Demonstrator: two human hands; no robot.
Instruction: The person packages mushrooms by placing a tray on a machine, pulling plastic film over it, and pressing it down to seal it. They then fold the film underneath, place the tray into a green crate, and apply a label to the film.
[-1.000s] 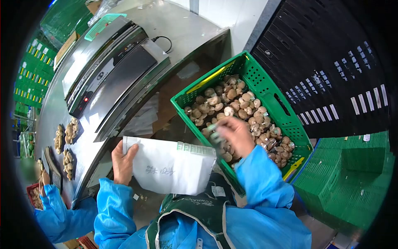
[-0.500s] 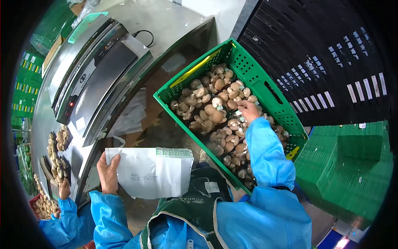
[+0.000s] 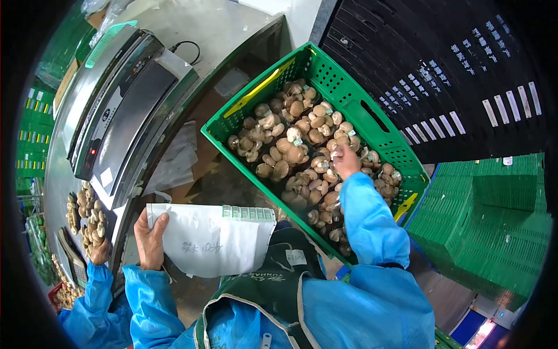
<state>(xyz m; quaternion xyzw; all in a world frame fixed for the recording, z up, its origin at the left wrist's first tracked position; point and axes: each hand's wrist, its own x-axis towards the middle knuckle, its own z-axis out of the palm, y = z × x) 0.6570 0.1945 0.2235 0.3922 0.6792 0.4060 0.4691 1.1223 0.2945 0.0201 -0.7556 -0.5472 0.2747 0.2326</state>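
Note:
My left hand [image 3: 151, 237] is closed on the left edge of a white label sheet [image 3: 203, 247]. Small green-and-white labels run along the sheet's top right edge, and handwriting shows on its face. My right hand [image 3: 347, 163] reaches into a green crate [image 3: 263, 181], its fingers bent together against the packed mushrooms [image 3: 291, 152]. Whatever lies between those fingertips is too small and blurred to tell. Brown mushrooms in clear-looking packs fill the crate, and several packs bear a small green-and-white label [image 3: 298, 141].
A dark weighing or wrapping machine [image 3: 131, 107] stands on the metal counter [image 3: 58, 136] at left. Beside it a co-worker's hand [image 3: 100, 252] touches pale mushrooms [image 3: 92, 218]. Black crates [image 3: 418, 75] and stacked green crates [image 3: 482, 209] stand at right.
My right hand has moved slightly right and nearer to me over the mushrooms. The whole view has shifted a little. My left hand still holds the sheet.

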